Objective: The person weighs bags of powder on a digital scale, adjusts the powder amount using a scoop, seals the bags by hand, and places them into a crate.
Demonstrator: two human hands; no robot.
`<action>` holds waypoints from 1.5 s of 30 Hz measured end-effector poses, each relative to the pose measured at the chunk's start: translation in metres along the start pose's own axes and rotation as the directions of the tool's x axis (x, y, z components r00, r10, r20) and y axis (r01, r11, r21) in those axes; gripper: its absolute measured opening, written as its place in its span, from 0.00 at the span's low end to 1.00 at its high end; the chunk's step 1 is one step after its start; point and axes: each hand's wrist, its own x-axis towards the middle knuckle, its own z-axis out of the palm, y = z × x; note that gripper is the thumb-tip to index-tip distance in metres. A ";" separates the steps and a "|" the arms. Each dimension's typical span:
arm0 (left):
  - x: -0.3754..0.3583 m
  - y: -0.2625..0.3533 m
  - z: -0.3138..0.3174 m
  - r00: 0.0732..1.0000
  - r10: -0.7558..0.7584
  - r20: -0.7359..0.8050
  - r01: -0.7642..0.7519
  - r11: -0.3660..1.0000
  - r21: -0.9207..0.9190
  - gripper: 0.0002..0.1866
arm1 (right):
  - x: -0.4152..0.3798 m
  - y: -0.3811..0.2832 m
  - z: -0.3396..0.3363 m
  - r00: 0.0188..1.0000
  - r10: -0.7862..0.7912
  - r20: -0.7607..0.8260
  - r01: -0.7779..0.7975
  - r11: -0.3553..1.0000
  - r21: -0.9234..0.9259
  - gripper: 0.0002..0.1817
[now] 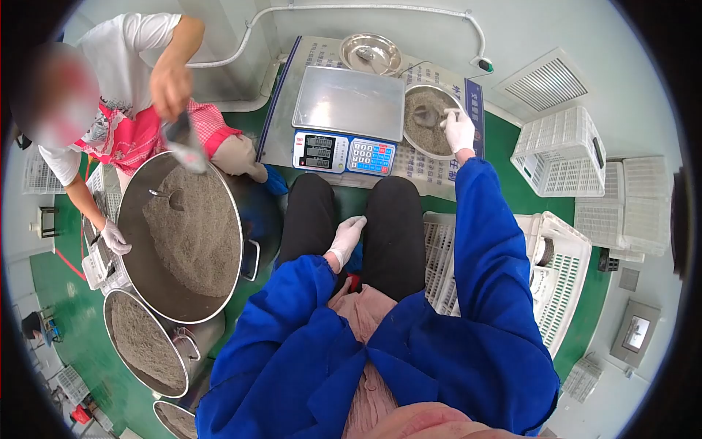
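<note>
My right hand [458, 132], in a white glove, is at the right rim of a steel bowl [431, 150] of grey-brown granules. Its fingers are bent close to a small scoop [424, 115] lying in the granules; whether they grip anything is too small to make out. Between my knees rests my gloved left hand [347, 238], its fingers pointing up and its palm partly hidden. The digital scale [349, 102] stands left of the bowl with nothing on its plate. An empty-looking steel bowl [371, 53] with a small item inside sits behind it.
At the left, a co-worker [121, 73] holds a blurred scoop [183, 143] above a large steel pot [194, 227] of granules. Another filled pot [146, 344] stands below it. White crates [559, 154] are stacked at the right; a white basket [567, 285] lies beside my right arm.
</note>
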 end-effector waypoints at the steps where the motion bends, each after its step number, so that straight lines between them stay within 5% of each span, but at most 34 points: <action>1: 0.001 -0.002 0.001 1.000 0.000 -0.001 0.000 1.000 0.001 0.23 | 0.000 0.025 0.008 0.989 0.138 0.056 -0.145 0.979 0.144 0.11; 3: 0.001 -0.003 0.003 1.000 -0.018 -0.012 0.018 1.000 -0.022 0.22 | -0.005 0.039 0.010 0.928 0.342 0.146 -0.370 0.893 0.255 0.11; 6: 0.001 -0.003 -0.003 0.999 -0.029 -0.019 0.029 0.999 -0.029 0.21 | -0.013 0.039 -0.008 0.925 0.379 0.006 -0.375 0.914 0.152 0.11; 14: 0.001 -0.004 -0.004 0.998 0.051 -0.027 -0.052 0.999 -0.010 0.20 | -0.016 -0.017 -0.045 0.989 -0.063 -0.131 0.041 0.986 -0.163 0.13; 17: -0.008 0.004 -0.002 1.000 0.019 -0.012 -0.020 0.999 -0.036 0.20 | -0.024 -0.037 -0.043 0.972 -0.236 0.016 0.209 0.822 -0.530 0.11; 20: -0.007 0.001 -0.005 0.999 -0.004 0.033 0.007 0.997 -0.074 0.20 | -0.035 -0.046 -0.040 0.954 -0.281 0.101 0.281 0.729 -0.624 0.12; 39: -0.003 -0.001 -0.010 1.000 0.015 0.001 -0.015 0.998 -0.056 0.20 | -0.028 -0.036 -0.055 0.999 -0.044 -0.007 0.037 0.916 -0.400 0.14; 44: -0.004 0.004 -0.009 0.999 -0.001 0.042 0.004 0.998 -0.068 0.22 | -0.027 0.000 -0.030 0.994 -0.103 -0.034 0.084 0.932 -0.353 0.14; 45: 0.002 -0.004 -0.010 0.999 0.006 0.046 -0.002 0.997 -0.075 0.22 | -0.026 0.008 -0.025 0.999 0.041 0.025 -0.033 0.970 -0.241 0.15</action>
